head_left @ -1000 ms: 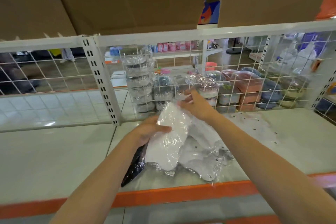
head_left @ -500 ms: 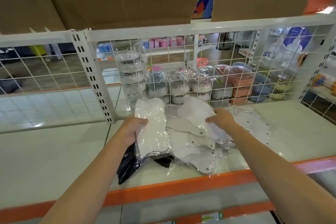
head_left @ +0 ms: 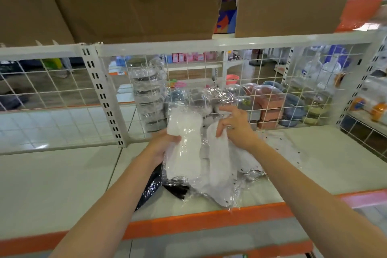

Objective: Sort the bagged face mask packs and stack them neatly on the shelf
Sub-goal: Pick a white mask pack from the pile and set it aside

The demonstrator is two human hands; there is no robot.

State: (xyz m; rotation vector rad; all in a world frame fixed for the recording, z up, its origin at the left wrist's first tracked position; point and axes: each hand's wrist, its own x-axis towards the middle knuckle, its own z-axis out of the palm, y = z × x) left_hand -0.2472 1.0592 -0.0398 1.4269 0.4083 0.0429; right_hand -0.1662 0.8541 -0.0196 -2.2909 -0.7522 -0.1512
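1. The left hand [head_left: 162, 145] grips a white mask pack [head_left: 184, 144] by its left edge, thumb curled over the front, holding it upright above the pile.
2. The right hand [head_left: 234, 126] pinches the top of a second white pack [head_left: 222, 161] just beside it (the two packs nearly touch).
3. A black mask pack [head_left: 150, 189] lies under the left wrist.
4. Everything sits near the front of the shelf [head_left: 62, 184], with its orange edge [head_left: 188, 221] below and a wire grid [head_left: 261, 81] behind.
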